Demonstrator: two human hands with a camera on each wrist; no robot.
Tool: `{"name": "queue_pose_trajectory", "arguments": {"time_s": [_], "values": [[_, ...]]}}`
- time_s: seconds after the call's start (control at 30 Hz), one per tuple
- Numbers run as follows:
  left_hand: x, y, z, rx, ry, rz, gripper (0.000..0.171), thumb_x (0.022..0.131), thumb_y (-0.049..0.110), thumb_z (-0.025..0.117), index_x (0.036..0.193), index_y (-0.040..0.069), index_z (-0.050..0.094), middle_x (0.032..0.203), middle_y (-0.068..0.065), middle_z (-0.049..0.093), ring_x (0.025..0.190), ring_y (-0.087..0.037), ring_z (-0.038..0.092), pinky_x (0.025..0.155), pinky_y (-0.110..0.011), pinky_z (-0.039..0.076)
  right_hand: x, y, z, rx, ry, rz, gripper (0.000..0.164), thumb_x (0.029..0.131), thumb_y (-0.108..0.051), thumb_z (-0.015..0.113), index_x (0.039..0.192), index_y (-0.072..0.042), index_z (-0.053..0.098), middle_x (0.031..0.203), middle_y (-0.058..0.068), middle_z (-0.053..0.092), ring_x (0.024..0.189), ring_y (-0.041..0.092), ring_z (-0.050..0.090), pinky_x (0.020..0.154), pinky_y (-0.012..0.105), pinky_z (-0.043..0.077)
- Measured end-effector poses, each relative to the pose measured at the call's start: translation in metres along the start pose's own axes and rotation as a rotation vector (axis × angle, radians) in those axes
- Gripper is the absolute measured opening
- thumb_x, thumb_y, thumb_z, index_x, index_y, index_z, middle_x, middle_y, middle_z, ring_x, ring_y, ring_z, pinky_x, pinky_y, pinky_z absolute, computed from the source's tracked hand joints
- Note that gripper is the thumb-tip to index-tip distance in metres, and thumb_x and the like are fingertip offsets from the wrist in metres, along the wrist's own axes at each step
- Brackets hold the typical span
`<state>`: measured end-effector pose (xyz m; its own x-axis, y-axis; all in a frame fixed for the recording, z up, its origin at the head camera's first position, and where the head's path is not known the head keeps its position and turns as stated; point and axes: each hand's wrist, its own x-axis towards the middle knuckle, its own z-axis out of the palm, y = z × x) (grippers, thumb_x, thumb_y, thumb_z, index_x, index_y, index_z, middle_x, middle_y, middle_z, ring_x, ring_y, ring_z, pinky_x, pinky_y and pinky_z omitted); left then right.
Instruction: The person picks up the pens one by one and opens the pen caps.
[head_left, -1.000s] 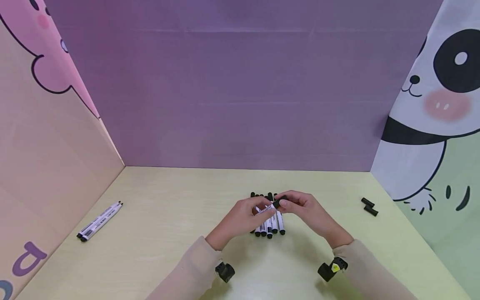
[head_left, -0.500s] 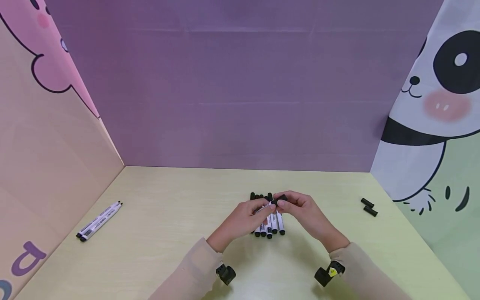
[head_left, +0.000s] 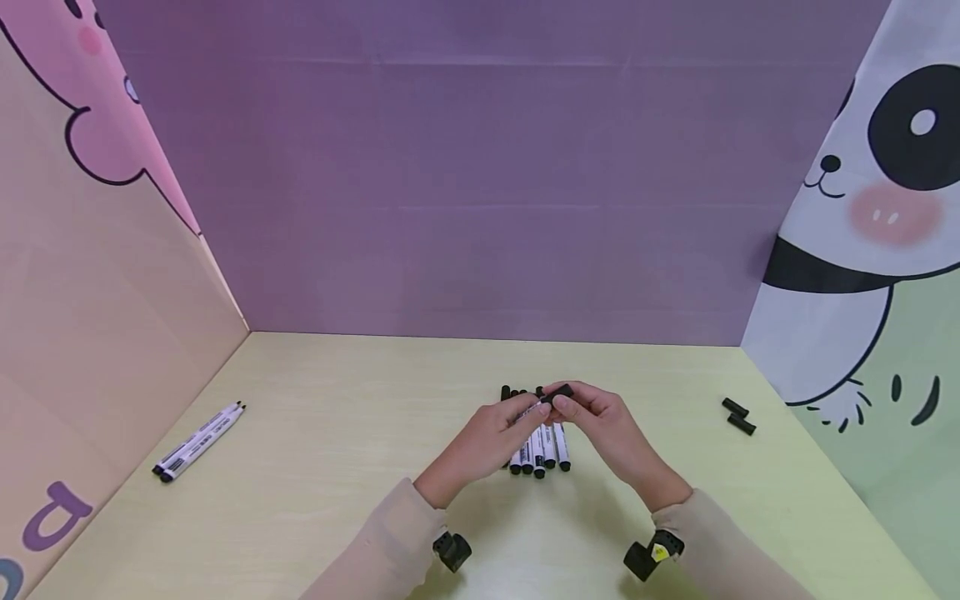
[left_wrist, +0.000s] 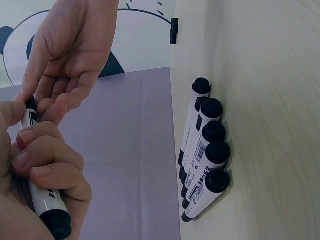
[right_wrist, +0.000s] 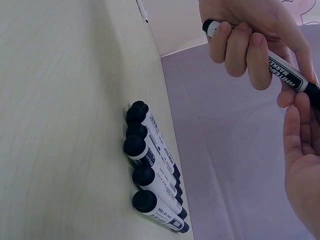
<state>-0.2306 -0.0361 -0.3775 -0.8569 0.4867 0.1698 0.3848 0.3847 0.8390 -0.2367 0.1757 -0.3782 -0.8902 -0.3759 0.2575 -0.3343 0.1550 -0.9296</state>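
Note:
My left hand [head_left: 480, 446] grips the white barrel of a whiteboard marker [right_wrist: 286, 73], its fingers curled round it. At the other end, my right hand [head_left: 611, 429] pinches the black cap [right_wrist: 313, 93] between thumb and fingers. The cap appears to be on the marker, though fingers cover part of it. Both hands are above a row of several black-and-white whiteboard markers [head_left: 538, 454] lying side by side on the table. In the head view, the hands hide the middle of that row.
Two uncapped-looking markers [head_left: 198, 442] lie together on the left of the table [head_left: 337, 517]. On the right are two loose black caps [head_left: 738, 415]. A purple back wall [head_left: 480, 200] and printed side panels enclose the table.
My right hand has shifted slightly left, towards the left hand, and its wrist has turned a little. My left hand has hardly moved. The loose caps and the markers on the table stay put.

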Motion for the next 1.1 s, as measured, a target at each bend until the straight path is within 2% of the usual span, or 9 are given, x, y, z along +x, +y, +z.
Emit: {"name": "queue_pose_trajectory", "arguments": {"time_s": [0.07, 0.17, 0.4, 0.5, 0.7, 0.8, 0.9, 1.0, 1.1], "values": [[0.0, 0.0, 0.0, 0.003, 0.007, 0.007, 0.044, 0.105, 0.053, 0.041, 0.131, 0.025, 0.063, 0.104, 0.006, 0.062, 0.085, -0.017, 0.054, 0.074, -0.036, 0.043, -0.001, -0.001, 0.0, -0.015, 0.006, -0.006, 0.028, 0.104, -0.026, 0.057, 0.124, -0.008, 0.065, 0.111, 0.007, 0.072, 0.104, 0.023, 0.067, 0.095, 0.034, 0.051], [-0.001, 0.001, -0.001, 0.001, 0.01, 0.016, 0.044, 0.105, 0.051, 0.042, 0.132, 0.024, 0.064, 0.107, 0.005, 0.064, 0.086, -0.016, 0.054, 0.074, -0.036, 0.044, -0.001, -0.001, 0.0, -0.029, 0.01, -0.02, 0.027, 0.105, -0.025, 0.056, 0.124, -0.009, 0.065, 0.111, 0.007, 0.071, 0.106, 0.023, 0.067, 0.095, 0.034, 0.051], [0.0, 0.0, -0.001, -0.014, 0.003, 0.024, 0.041, 0.105, 0.051, 0.044, 0.125, 0.023, 0.067, 0.087, 0.003, 0.058, 0.068, -0.012, 0.046, 0.063, -0.031, 0.039, -0.002, 0.001, 0.001, -0.025, 0.014, -0.047, 0.026, 0.105, -0.022, 0.056, 0.124, -0.007, 0.065, 0.113, 0.008, 0.07, 0.105, 0.022, 0.067, 0.095, 0.032, 0.051], [0.0, 0.001, -0.002, -0.014, -0.001, 0.028, 0.041, 0.105, 0.051, 0.044, 0.125, 0.023, 0.067, 0.085, 0.004, 0.057, 0.068, -0.012, 0.046, 0.063, -0.03, 0.039, -0.002, 0.002, 0.001, -0.02, 0.012, -0.066, 0.025, 0.105, -0.02, 0.055, 0.123, -0.006, 0.065, 0.112, 0.009, 0.07, 0.104, 0.022, 0.067, 0.094, 0.032, 0.051], [-0.001, 0.002, -0.004, -0.029, -0.012, 0.034, 0.041, 0.105, 0.049, 0.046, 0.127, 0.022, 0.067, 0.106, 0.006, 0.066, 0.084, -0.014, 0.055, 0.072, -0.033, 0.044, -0.002, 0.003, 0.001, 0.002, 0.003, -0.1, 0.024, 0.105, -0.015, 0.054, 0.122, -0.002, 0.065, 0.11, 0.01, 0.069, 0.103, 0.02, 0.067, 0.095, 0.032, 0.051], [-0.002, 0.001, -0.005, -0.058, -0.03, 0.03, 0.041, 0.105, 0.049, 0.046, 0.128, 0.022, 0.066, 0.113, 0.005, 0.066, 0.092, -0.015, 0.057, 0.078, -0.036, 0.046, -0.003, 0.001, -0.001, -0.013, -0.011, -0.114, 0.024, 0.105, -0.013, 0.054, 0.123, -0.002, 0.064, 0.111, 0.009, 0.069, 0.103, 0.021, 0.067, 0.095, 0.032, 0.051], [-0.003, 0.001, -0.006, -0.07, -0.042, 0.035, 0.042, 0.105, 0.051, 0.045, 0.13, 0.024, 0.065, 0.115, 0.005, 0.066, 0.092, -0.014, 0.057, 0.079, -0.036, 0.046, -0.003, -0.002, -0.003, -0.045, -0.028, -0.123, 0.023, 0.105, -0.014, 0.054, 0.124, -0.005, 0.064, 0.109, 0.009, 0.07, 0.101, 0.022, 0.067, 0.094, 0.033, 0.052], [-0.003, 0.002, -0.006, -0.041, -0.04, 0.047, 0.042, 0.105, 0.053, 0.043, 0.128, 0.025, 0.065, 0.107, 0.008, 0.065, 0.082, -0.012, 0.054, 0.073, -0.033, 0.044, -0.002, -0.006, -0.005, -0.054, -0.039, -0.112, 0.024, 0.105, -0.016, 0.055, 0.124, -0.007, 0.065, 0.107, 0.009, 0.07, 0.1, 0.025, 0.067, 0.093, 0.034, 0.052], [-0.001, 0.002, -0.007, -0.008, -0.043, 0.044, 0.041, 0.105, 0.053, 0.043, 0.122, 0.023, 0.065, 0.085, 0.006, 0.057, 0.07, -0.012, 0.047, 0.065, -0.031, 0.04, -0.002, -0.008, -0.006, -0.041, -0.049, -0.08, 0.025, 0.105, -0.02, 0.054, 0.126, -0.008, 0.064, 0.108, 0.009, 0.07, 0.101, 0.026, 0.067, 0.094, 0.036, 0.051]]}}
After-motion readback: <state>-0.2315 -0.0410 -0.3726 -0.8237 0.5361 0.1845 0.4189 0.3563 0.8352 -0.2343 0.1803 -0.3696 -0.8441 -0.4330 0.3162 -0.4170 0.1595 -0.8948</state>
